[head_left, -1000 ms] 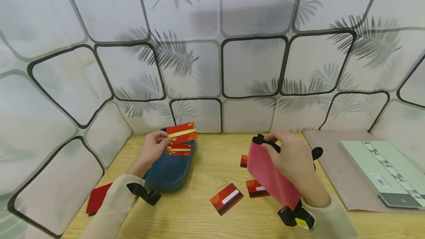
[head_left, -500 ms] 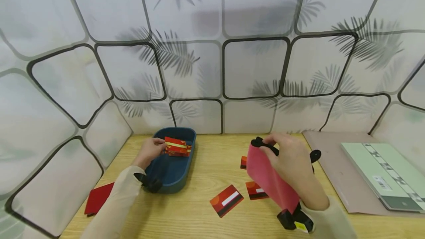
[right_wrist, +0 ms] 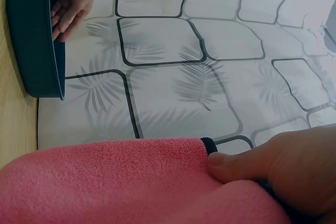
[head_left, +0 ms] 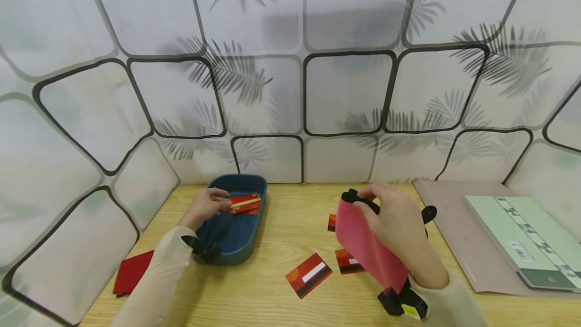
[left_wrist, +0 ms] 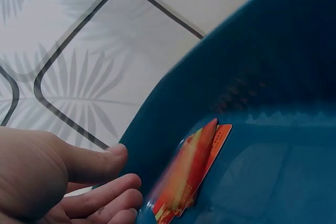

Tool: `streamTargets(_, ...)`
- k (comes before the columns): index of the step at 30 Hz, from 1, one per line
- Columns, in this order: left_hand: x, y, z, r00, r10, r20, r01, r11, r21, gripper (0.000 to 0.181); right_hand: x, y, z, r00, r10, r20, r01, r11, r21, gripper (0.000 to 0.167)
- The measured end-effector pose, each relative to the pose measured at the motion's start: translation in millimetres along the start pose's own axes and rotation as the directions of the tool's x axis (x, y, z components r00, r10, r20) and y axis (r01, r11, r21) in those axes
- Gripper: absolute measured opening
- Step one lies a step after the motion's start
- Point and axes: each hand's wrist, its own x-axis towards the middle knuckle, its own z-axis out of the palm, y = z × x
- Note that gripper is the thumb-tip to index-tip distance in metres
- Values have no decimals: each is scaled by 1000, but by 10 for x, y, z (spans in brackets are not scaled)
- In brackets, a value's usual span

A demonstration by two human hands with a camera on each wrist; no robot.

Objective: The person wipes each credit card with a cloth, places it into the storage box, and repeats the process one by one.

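Note:
In the head view my left hand reaches over the left rim of a dark blue bin. Red-and-gold cards lie inside it, partly overlapping. The left wrist view shows the thumb and fingers of that hand spread beside the top card, with nothing held between them. At the right, my right hand pinches the black-trimmed edge of a pink fleecy cloth item, which hangs down at a slant. Its exact kind is unclear.
Orange-red cards with dark stripes, including one card in front, lie on the wooden table. A red flat item is partly behind the left sleeve. A pale green box rests on a beige mat at right.
My left hand has lowered a red-and-gold card into the blue bin and let it go onto the other there. The right hand stays nearly still with the pink cloth item.

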Motion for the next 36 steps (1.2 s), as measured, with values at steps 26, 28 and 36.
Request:
streamTargets(26, -214, 630, 393, 970, 213, 115, -204, 975, -88, 32, 51, 194, -403, 995, 68, -71, -70, 997, -14, 17)
streamTargets(28, -229, 713, 483, 966, 237, 103, -229, 969, -89, 30, 49, 197, -419, 995, 74, -73, -76, 997, -16, 17)
streamTargets(36, -210, 960, 881, 941, 330, 69, -324, 942, -80, 24, 46, 187, -472, 993, 86, -82, -89, 996, -25, 17)
